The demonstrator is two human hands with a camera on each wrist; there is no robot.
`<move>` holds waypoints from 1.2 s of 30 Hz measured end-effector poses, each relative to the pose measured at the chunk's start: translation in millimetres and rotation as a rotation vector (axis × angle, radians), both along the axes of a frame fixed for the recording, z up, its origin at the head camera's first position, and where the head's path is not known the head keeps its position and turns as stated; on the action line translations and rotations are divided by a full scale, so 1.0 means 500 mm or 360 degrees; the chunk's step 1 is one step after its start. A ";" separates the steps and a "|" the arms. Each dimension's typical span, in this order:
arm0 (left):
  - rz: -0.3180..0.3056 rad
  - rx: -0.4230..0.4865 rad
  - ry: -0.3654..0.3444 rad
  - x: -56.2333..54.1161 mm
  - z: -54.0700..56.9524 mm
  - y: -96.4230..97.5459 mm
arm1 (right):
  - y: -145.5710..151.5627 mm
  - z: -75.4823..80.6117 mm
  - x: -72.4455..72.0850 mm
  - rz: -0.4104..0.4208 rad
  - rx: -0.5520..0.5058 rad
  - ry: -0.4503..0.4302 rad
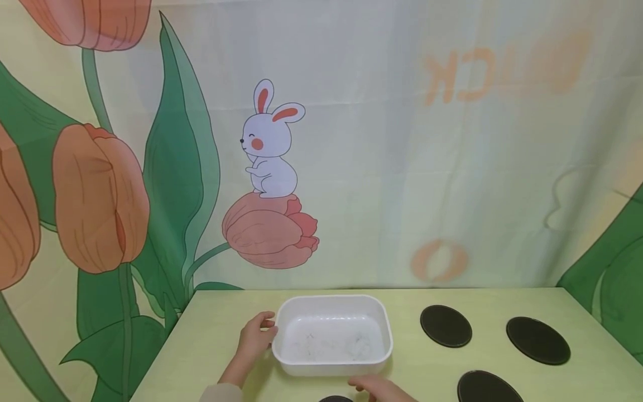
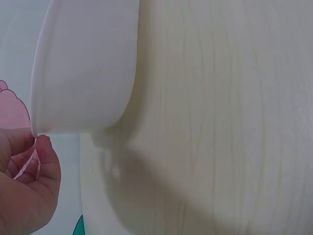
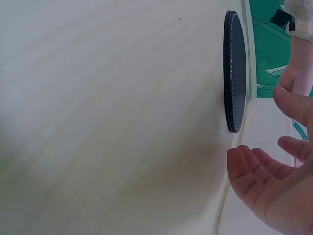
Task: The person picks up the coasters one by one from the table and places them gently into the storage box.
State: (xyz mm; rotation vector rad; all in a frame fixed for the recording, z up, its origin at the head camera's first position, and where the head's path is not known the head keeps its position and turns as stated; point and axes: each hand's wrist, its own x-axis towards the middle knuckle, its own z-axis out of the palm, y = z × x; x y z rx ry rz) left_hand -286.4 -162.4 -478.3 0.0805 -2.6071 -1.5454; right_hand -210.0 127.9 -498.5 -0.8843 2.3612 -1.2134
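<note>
Basin (image 1: 331,369) with faint marks (image 1: 358,345) inside

Tub (image 1: 331,369) on table (image 1: 211,318), immediately right of left hand (image 1: 257,336) and beyond right hand (image 1: 380,388). Three discs (image 1: 446,326) on table, right of right hand; fourth disc (image 1: 336,399) left of it, before tub. Backdrop (image 1: 372,184) behind table, beyond both hands.
</note>
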 end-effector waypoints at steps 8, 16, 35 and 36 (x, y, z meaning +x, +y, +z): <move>-0.0066 0.0048 -0.0104 -0.001 0.006 -0.004 | -0.017 -0.012 -0.011 -0.0109 0.0008 -0.0166; -0.0084 0.0073 -0.0133 -0.005 0.003 -0.007 | -0.034 -0.027 -0.013 -0.0199 -0.0011 -0.0170; -0.0066 0.0072 -0.0166 -0.005 0.005 -0.005 | -0.060 -0.025 -0.015 -0.0127 0.0279 0.0159; -0.0066 0.0070 -0.0172 -0.005 0.005 -0.004 | -0.060 -0.024 -0.014 -0.0140 0.0282 0.0154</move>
